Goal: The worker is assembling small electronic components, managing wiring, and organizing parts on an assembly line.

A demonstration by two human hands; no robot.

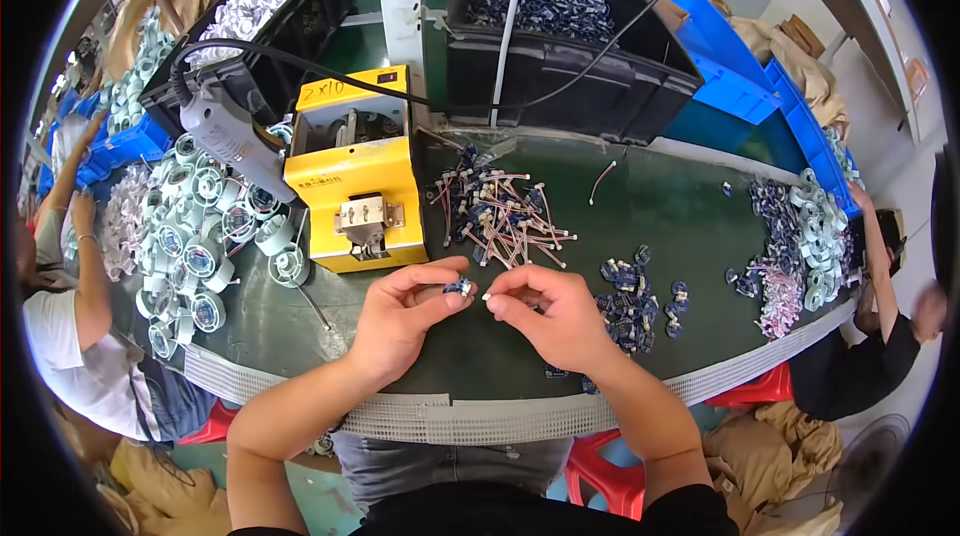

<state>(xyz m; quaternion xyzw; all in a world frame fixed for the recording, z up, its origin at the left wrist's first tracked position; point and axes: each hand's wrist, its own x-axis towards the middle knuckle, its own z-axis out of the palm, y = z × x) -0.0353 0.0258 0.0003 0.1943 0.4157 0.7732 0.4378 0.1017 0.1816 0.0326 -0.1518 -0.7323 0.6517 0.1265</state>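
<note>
Over the near middle of the green worktable, my left hand pinches a small blue circuit board between thumb and forefinger. Just to its right, the thumb and forefinger of my right hand close on a tiny white connector; any wire behind it is hidden by the fingers. A small gap separates the two parts. Beyond my hands lies a tangled pile of red-and-white wired connectors mixed with blue boards. Loose blue circuit boards are heaped beside my right hand.
A yellow machine stands beyond my left hand, with a grey corded tool next to it. Pale green round housings pile up at left. Black bins line the back. Co-workers' arms reach in at both sides.
</note>
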